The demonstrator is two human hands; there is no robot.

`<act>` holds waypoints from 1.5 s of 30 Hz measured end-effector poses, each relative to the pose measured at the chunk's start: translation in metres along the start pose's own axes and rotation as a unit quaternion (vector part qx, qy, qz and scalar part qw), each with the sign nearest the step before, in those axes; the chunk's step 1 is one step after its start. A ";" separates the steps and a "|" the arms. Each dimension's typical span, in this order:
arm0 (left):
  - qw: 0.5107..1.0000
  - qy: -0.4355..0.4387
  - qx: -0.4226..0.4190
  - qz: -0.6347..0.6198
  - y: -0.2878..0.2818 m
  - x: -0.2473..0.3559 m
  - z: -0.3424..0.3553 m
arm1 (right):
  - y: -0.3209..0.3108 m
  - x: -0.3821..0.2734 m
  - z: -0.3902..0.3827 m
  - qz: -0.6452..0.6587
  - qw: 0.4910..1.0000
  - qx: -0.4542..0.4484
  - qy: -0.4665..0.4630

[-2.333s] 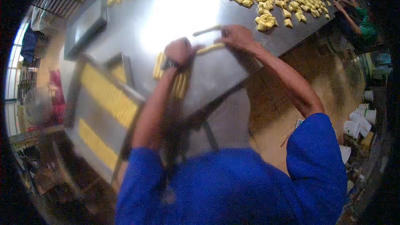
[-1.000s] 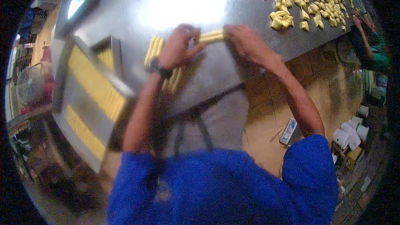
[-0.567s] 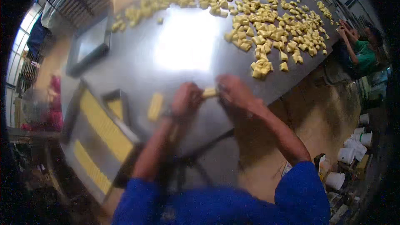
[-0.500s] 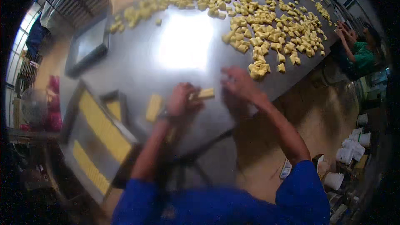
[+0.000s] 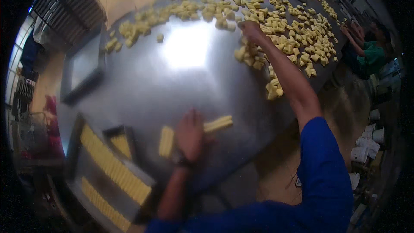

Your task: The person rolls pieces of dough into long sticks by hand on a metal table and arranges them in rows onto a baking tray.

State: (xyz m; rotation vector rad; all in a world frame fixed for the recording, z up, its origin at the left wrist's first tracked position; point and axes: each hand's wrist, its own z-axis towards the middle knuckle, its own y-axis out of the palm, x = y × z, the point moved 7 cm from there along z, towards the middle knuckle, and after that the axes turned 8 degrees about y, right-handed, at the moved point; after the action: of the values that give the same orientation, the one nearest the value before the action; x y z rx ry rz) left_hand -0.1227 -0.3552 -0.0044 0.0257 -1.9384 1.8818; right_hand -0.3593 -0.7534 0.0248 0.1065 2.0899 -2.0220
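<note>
My left hand [image 5: 191,133] lies flat on the metal table [image 5: 142,82], fingers stretched out and pointing away from me. Pale yellow dough sticks [image 5: 219,123] stick out from its right side; whether the palm covers part of them is hidden. A short row of dough sticks [image 5: 167,141] sits just left of that hand. Farther off, my right hand [image 5: 252,32] reaches into the near left edge of a big spread of yellow dough pieces [image 5: 282,28]. Its fingers point down among the pieces and are too blurred to show a grip.
Left of my left hand stand a large tray [image 5: 101,181] with two rows of dough sticks and a small tray [image 5: 131,136]. Another tray [image 5: 103,56] lies at the far left. A person in green [image 5: 373,56] works at the right edge. Racks [image 5: 64,6] stand behind.
My right hand has moved away from me to the dough pile. My left hand has gone from curled beside the dough sticks to flat on the table. The view has shifted slightly.
</note>
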 end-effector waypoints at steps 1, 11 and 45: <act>1.000 0.000 0.006 -0.006 0.000 -0.001 0.000 | 0.009 -0.004 0.009 0.064 0.997 0.003 -0.052; 0.998 -0.010 0.019 -0.056 -0.005 -0.004 -0.004 | 0.034 -0.032 0.001 0.005 0.990 0.132 -0.039; 0.870 0.085 -0.023 -0.485 -0.068 0.010 -0.013 | -0.055 -0.147 -0.378 0.367 0.900 -0.184 -0.144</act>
State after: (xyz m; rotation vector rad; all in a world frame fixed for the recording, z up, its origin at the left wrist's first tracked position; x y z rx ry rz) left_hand -0.1064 -0.3449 0.0633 0.6668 -1.4057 1.0997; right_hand -0.2716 -0.3648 0.1177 0.4272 1.8149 -1.1112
